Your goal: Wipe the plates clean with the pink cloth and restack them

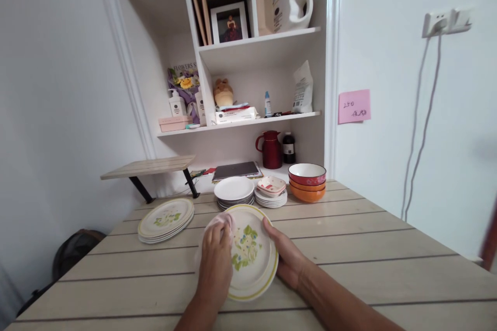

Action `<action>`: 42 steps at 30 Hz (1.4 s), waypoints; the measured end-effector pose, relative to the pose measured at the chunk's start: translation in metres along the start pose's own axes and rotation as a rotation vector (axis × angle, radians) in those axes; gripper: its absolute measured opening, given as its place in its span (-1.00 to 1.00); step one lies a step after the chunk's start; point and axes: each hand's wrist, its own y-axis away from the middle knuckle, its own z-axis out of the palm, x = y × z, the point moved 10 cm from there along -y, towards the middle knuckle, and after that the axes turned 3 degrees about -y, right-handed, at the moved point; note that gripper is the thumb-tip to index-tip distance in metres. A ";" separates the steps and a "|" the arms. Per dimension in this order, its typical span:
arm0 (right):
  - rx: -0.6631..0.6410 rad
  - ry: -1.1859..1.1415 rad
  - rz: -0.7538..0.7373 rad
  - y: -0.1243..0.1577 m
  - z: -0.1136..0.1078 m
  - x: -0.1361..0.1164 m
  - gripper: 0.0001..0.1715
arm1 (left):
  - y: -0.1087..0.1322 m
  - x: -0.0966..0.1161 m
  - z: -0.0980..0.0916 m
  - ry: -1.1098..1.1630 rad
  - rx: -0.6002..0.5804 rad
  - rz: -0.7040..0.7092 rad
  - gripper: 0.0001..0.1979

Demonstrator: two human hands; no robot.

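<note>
A plate (258,264) with a yellow rim and a green leaf pattern is tilted up in front of me over the table. My right hand (289,256) grips its right edge, thumb on the face and fingers behind. Against the plate's left side my left hand (217,253) presses a pale pink cloth (223,220), its fingers closed on it. To the left lies a stack of matching plates (166,219). Behind the held plate stand a stack of plates with a white one on top (234,188) and small white plates (271,199) bearing little patterned dishes (271,185).
Red and orange bowls (307,182) are stacked at the back right of the slatted table (349,238). A dark red jug (271,149), a dark bottle (288,148) and a closed laptop (236,171) sit behind. A small raised shelf (149,166) stands at the back left.
</note>
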 end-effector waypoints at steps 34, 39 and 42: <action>-0.121 0.015 0.002 -0.002 0.014 0.003 -0.35 | -0.029 0.008 0.018 0.292 -0.062 0.093 -0.45; -0.050 -0.036 -0.045 -0.006 0.002 -0.005 -0.38 | -0.017 0.028 0.018 0.399 -0.079 0.177 -0.45; 0.029 -0.063 -0.079 -0.007 -0.008 -0.013 -0.35 | -0.003 0.066 0.012 0.549 -0.152 0.386 -0.45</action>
